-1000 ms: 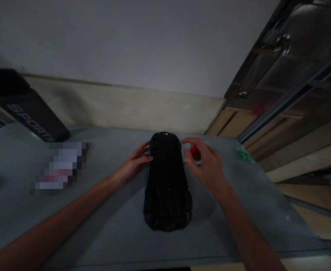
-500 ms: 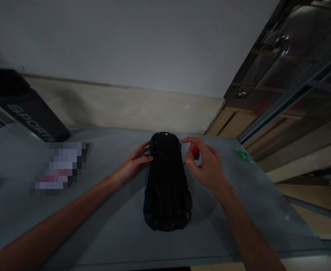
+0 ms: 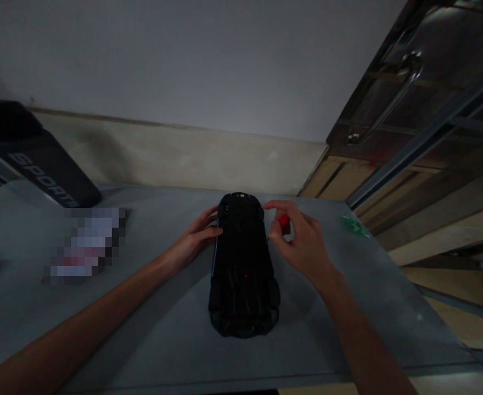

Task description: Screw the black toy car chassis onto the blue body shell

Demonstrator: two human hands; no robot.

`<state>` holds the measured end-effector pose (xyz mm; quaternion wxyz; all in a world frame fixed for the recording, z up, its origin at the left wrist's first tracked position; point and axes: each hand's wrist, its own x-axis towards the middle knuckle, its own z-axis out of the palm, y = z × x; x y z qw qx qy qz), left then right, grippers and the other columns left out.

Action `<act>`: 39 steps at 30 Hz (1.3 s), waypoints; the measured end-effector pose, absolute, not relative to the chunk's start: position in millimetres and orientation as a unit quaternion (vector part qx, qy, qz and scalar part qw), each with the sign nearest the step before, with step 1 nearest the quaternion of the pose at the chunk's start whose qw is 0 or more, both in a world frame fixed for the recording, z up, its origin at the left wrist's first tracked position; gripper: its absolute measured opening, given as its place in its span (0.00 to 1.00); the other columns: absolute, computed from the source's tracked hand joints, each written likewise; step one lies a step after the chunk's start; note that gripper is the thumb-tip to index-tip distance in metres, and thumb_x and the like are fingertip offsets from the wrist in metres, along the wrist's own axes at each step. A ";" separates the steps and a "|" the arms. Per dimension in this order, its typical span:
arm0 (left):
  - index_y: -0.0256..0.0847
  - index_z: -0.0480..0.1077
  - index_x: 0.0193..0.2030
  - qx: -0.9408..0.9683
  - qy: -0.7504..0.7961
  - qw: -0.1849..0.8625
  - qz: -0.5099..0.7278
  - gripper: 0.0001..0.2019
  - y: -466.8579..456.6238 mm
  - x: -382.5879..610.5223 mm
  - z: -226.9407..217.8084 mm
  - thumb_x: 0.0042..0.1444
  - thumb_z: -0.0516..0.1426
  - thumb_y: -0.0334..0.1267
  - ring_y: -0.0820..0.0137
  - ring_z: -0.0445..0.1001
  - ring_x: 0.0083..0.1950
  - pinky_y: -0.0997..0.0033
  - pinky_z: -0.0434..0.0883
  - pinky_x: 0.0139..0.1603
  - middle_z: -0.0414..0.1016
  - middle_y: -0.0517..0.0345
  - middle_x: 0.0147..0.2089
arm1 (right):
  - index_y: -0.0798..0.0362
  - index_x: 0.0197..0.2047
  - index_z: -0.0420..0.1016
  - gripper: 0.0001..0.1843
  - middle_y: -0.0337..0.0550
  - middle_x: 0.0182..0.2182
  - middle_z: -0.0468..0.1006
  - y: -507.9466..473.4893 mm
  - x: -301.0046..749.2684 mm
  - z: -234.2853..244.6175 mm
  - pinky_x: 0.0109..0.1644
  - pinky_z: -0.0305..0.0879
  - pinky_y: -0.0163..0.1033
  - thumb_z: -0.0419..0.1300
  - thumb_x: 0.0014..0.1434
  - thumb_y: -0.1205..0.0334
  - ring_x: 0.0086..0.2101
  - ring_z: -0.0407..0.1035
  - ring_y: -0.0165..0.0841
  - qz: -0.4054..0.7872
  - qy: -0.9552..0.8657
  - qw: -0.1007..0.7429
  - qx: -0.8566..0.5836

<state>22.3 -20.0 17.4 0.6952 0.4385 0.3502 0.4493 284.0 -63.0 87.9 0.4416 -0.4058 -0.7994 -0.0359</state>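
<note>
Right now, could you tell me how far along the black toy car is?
Done: the car seems to lie underside up on the table. In hand: the left hand steadies its far end while the right hand holds a red-handled tool beside it. Left: the underside looks closed, in one piece.

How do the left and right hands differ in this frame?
The left hand is empty, fingers spread against the left side of the car; the right hand pinches a small red-handled tool. The left hand touches the car; whether the right hand does is unclear. Both are bare and sit at the car's far end, above the table.
</note>
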 end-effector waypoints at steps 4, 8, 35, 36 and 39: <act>0.53 0.80 0.69 0.443 0.356 0.691 0.448 0.35 -21.0 22.4 19.0 0.53 0.76 0.42 0.38 0.68 0.82 0.39 0.65 0.82 0.77 0.49 0.78 | 0.47 0.58 0.75 0.19 0.30 0.27 0.72 -63.1 285.1 88.5 0.35 0.68 0.39 0.55 0.67 0.71 0.25 0.69 0.32 -0.030 -0.798 0.438 -0.413; 0.54 0.79 0.71 0.448 0.358 0.690 0.442 0.37 -20.8 22.3 19.5 0.53 0.76 0.43 0.37 0.66 0.83 0.38 0.64 0.83 0.74 0.49 0.81 | 0.47 0.59 0.75 0.19 0.32 0.29 0.74 -62.3 284.1 86.8 0.35 0.68 0.38 0.56 0.68 0.69 0.26 0.71 0.32 -0.024 -0.798 0.429 -0.423; 0.54 0.79 0.71 0.447 0.361 0.691 0.439 0.36 -21.6 20.2 19.7 0.54 0.76 0.42 0.38 0.65 0.84 0.41 0.65 0.83 0.74 0.50 0.81 | 0.45 0.52 0.82 0.07 0.31 0.25 0.73 -58.0 287.2 82.1 0.34 0.67 0.38 0.62 0.76 0.61 0.22 0.65 0.30 -0.053 -0.773 0.455 -0.439; 0.54 0.79 0.71 0.448 0.360 0.690 0.439 0.36 -21.6 20.2 19.6 0.55 0.76 0.42 0.38 0.65 0.84 0.40 0.64 0.83 0.74 0.50 0.81 | 0.45 0.53 0.82 0.08 0.30 0.25 0.72 -57.3 287.3 81.2 0.34 0.67 0.38 0.62 0.75 0.62 0.22 0.65 0.30 -0.054 -0.772 0.458 -0.439; 0.54 0.79 0.72 0.453 0.361 0.689 0.435 0.36 -20.9 20.2 18.8 0.55 0.75 0.42 0.38 0.66 0.84 0.39 0.64 0.84 0.73 0.51 0.81 | 0.45 0.57 0.80 0.11 0.31 0.27 0.73 -56.1 287.2 80.2 0.36 0.69 0.38 0.62 0.74 0.64 0.25 0.68 0.32 -0.044 -0.780 0.453 -0.429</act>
